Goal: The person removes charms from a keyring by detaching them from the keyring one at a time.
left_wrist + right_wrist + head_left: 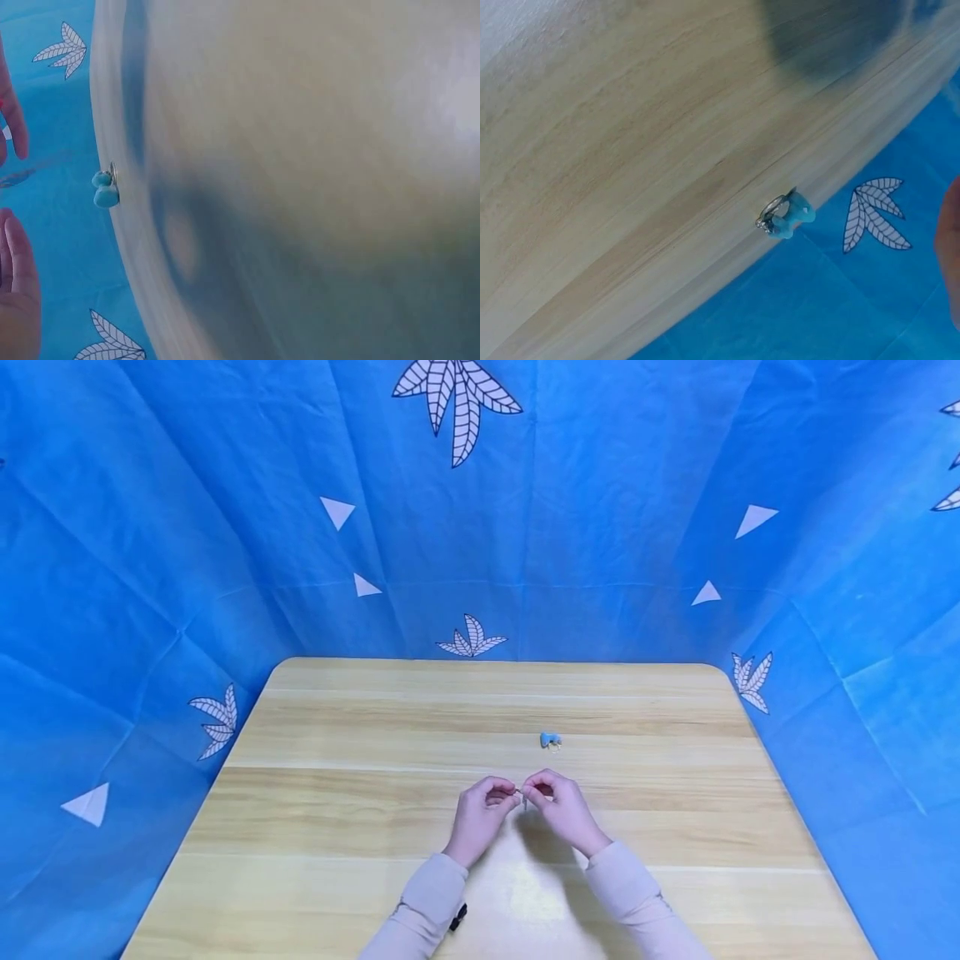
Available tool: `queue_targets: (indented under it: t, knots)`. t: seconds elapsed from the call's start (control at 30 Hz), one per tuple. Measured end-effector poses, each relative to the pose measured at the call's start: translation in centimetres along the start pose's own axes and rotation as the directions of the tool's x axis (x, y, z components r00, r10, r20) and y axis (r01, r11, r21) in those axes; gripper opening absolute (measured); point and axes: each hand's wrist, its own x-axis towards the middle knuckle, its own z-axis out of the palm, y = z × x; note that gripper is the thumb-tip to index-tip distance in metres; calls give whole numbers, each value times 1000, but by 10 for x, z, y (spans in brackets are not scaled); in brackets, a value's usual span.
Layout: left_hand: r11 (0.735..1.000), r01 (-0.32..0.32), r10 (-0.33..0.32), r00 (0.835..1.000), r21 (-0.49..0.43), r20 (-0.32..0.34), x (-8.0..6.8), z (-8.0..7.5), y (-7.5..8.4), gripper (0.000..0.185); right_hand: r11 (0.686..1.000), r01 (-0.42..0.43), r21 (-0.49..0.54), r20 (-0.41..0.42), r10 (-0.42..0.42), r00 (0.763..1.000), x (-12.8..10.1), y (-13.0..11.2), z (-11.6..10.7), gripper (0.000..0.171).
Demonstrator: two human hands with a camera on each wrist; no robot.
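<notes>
Both hands meet over the middle of the desk, the left hand and right hand each pinching a small thin metal piece between curled fingers. A blue charm with a metal ring lies untouched just beyond them, apart from the piece, so joining the two seems yet to come.

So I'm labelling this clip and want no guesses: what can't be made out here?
- Item pinched between left hand and right hand: too small in head view.
- Blue charm: shape unclear; small, blurred in left wrist view.
- Both wrist views: hands cut off by edges.
</notes>
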Motion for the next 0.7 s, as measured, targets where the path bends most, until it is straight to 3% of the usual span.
queue_targets:
  t: [0.23,0.47,0.7]
  knots:
    - [999,0,1,1000,-42,21,5,10,-36,27,999,-27,19,10,27,1000,0,-1,-1,5]
    - [997,-72,72,997,-16,-8,6,13,-38,22,999,-18,26,15,17,1000,0,0,-2,5]
    - [989,-110,113,993,96,-25,7,12,-37,14,1000,12,-21,15,-12,1000,-1,4,-3,7]
